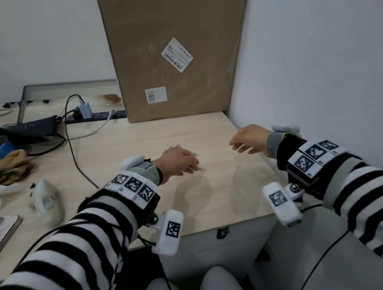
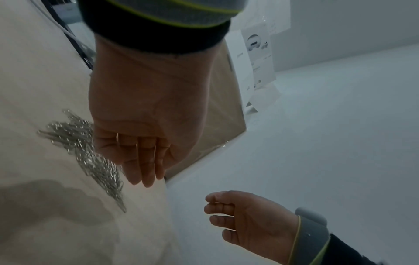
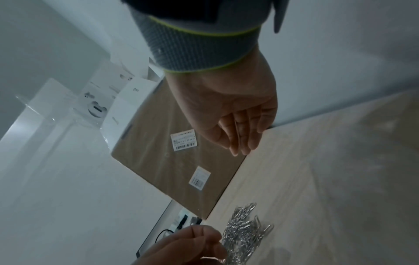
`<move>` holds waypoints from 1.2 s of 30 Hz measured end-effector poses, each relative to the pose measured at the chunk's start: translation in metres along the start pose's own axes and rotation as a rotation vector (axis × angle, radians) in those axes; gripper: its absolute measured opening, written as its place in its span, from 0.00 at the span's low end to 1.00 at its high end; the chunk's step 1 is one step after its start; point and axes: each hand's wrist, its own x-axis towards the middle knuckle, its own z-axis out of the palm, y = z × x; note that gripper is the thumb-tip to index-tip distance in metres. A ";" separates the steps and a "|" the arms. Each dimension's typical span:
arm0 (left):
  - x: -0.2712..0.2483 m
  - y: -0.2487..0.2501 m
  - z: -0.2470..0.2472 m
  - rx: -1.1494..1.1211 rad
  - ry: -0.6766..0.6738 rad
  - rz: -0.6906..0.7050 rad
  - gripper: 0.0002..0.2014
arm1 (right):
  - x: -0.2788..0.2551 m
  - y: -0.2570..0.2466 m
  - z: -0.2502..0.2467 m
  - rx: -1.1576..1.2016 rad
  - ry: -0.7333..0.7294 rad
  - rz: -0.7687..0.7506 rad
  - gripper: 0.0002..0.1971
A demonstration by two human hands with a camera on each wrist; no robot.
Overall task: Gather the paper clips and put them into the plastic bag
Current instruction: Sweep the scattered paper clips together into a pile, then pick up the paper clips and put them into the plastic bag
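while both hands hang slack, the left hand (image 1: 177, 162) seemingly brushes the tangled wire paper clips (image 2: 88, 154).

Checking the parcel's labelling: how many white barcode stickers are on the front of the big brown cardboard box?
2: one tilted white barcode sticker upper right, one smaller white barcode sticker below it. Other faces are hidden.

Paper clips (image 1: 175, 149) heaped mid-frame on the bench (image 1: 222, 187), left hand (image 1: 178, 162) over their lower edge, right hand (image 1: 248, 140) to the right, cardboard box (image 1: 173, 54) standing behind, power strip (image 1: 94, 116) upper left, phone (image 1: 0, 228) lower left.
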 end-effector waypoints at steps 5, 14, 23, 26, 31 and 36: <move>-0.006 0.008 0.030 0.090 -0.077 -0.050 0.07 | -0.018 0.031 -0.004 -0.134 -0.011 0.132 0.09; -0.008 0.010 0.086 0.220 -0.303 -0.082 0.38 | -0.032 0.068 0.024 -0.129 -0.066 0.229 0.09; -0.001 0.014 0.094 0.135 0.026 0.073 0.08 | -0.048 0.061 0.022 0.013 -0.042 0.011 0.21; -0.004 0.022 0.082 0.125 0.181 0.144 0.13 | -0.052 0.048 0.023 0.014 -0.004 -0.145 0.27; -0.012 0.041 0.057 0.216 0.343 0.260 0.17 | -0.049 0.019 0.013 -0.138 0.229 -0.326 0.08; -0.019 0.061 0.024 0.372 0.554 0.463 0.07 | -0.043 -0.015 0.007 -0.128 0.419 -0.373 0.05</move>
